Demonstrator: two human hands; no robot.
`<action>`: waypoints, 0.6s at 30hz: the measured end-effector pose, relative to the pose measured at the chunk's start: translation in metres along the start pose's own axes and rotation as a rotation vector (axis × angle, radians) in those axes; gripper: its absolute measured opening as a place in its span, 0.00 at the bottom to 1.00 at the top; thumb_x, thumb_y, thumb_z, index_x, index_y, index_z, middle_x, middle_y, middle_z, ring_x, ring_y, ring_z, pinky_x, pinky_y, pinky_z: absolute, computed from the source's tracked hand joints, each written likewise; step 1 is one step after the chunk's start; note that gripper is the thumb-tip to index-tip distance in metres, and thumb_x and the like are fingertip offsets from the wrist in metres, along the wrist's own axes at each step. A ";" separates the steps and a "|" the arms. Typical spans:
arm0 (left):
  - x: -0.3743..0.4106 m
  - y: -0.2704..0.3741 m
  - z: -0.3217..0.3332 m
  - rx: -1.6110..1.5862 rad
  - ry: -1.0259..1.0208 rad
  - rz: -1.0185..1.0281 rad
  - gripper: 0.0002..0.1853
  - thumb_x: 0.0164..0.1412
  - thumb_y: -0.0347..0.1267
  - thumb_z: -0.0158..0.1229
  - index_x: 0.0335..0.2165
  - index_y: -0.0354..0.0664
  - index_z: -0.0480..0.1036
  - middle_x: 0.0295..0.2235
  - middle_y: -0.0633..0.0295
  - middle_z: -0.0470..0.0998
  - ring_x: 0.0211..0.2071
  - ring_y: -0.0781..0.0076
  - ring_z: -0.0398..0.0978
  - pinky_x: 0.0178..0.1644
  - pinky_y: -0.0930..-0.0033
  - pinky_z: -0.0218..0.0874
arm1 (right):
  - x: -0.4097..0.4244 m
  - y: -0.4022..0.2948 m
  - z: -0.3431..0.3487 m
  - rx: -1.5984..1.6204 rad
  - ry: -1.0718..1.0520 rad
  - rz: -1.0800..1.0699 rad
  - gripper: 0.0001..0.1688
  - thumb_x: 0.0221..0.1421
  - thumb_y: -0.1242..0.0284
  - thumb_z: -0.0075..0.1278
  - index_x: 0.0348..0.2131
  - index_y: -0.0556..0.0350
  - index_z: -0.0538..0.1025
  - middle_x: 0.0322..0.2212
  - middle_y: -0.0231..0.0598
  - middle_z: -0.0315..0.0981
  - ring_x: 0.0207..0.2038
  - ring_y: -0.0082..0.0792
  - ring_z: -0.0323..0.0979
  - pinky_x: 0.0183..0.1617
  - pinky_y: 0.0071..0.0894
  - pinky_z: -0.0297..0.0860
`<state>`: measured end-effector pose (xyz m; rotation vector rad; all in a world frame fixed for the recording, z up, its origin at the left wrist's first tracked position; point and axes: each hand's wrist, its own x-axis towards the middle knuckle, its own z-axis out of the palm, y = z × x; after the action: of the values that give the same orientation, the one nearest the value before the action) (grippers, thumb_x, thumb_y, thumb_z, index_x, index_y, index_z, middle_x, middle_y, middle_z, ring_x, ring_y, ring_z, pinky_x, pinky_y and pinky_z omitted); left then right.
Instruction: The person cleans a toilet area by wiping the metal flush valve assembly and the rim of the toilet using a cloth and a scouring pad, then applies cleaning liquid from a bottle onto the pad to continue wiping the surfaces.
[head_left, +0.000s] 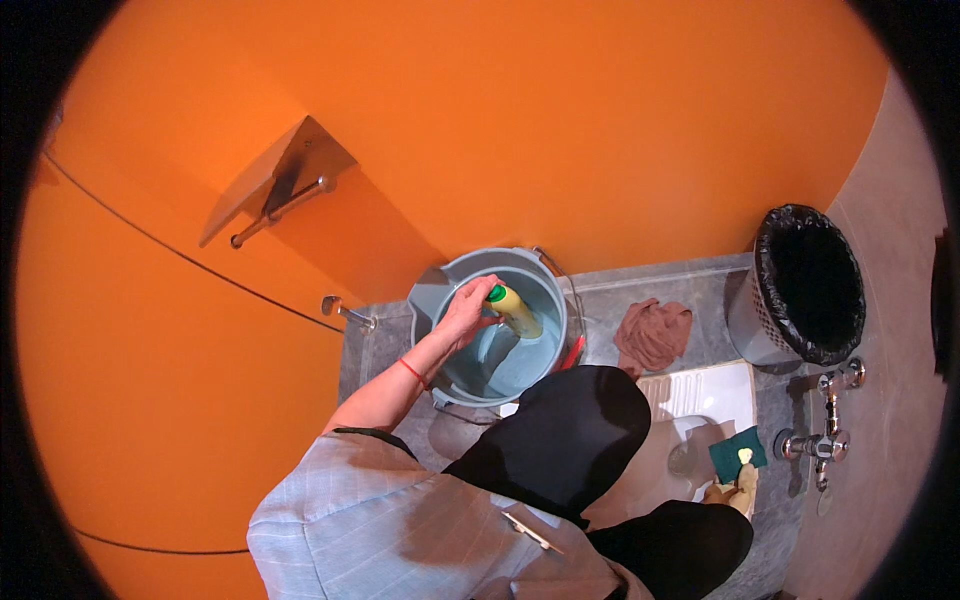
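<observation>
My left hand (466, 309) grips a yellow squeeze bottle (516, 313) near its green cap, with the bottle's lower end down inside a grey plastic bucket (564, 300). At the lower right, my right hand (729, 491) is partly hidden by my knee. It holds a dark green scouring pad (726, 456) over the edge of a white squat toilet (742, 382). A pale yellow blob (745, 455) lies on the pad.
A crumpled brown cloth (654, 334) lies on the grey floor beside the toilet. A waste bin with a black liner (756, 315) stands at the right, near a chrome flush valve (831, 446). A metal paper holder (281, 180) juts from the orange wall, above a small metal fitting (352, 313).
</observation>
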<state>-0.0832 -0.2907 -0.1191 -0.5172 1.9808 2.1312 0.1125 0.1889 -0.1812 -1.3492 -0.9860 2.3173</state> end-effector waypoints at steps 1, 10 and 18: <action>0.002 0.000 -0.002 0.003 0.013 -0.004 0.17 0.70 0.47 0.49 0.44 0.47 0.72 0.43 0.65 0.73 0.47 0.71 0.71 0.47 0.53 0.70 | 0.001 0.000 0.001 0.005 -0.006 0.004 0.12 0.56 0.79 0.54 0.42 0.60 0.75 0.36 0.36 0.74 0.39 0.31 0.73 0.46 0.31 0.68; 0.002 0.010 0.009 0.069 0.046 0.033 0.21 0.70 0.51 0.46 0.45 0.47 0.72 0.43 0.64 0.74 0.47 0.67 0.71 0.49 0.45 0.68 | 0.000 -0.001 0.003 0.070 -0.061 0.010 0.12 0.55 0.80 0.54 0.41 0.60 0.75 0.36 0.36 0.74 0.39 0.30 0.73 0.46 0.31 0.68; 0.018 0.002 -0.001 -0.126 0.105 0.041 0.22 0.68 0.52 0.48 0.49 0.50 0.70 0.50 0.65 0.69 0.53 0.67 0.65 0.45 0.45 0.68 | -0.001 -0.002 -0.001 0.104 -0.052 -0.024 0.12 0.55 0.81 0.54 0.41 0.61 0.75 0.35 0.36 0.75 0.39 0.30 0.73 0.46 0.31 0.69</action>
<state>-0.1005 -0.2933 -0.1244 -0.6264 1.9347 2.3103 0.1138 0.1900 -0.1795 -1.2371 -0.8785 2.3618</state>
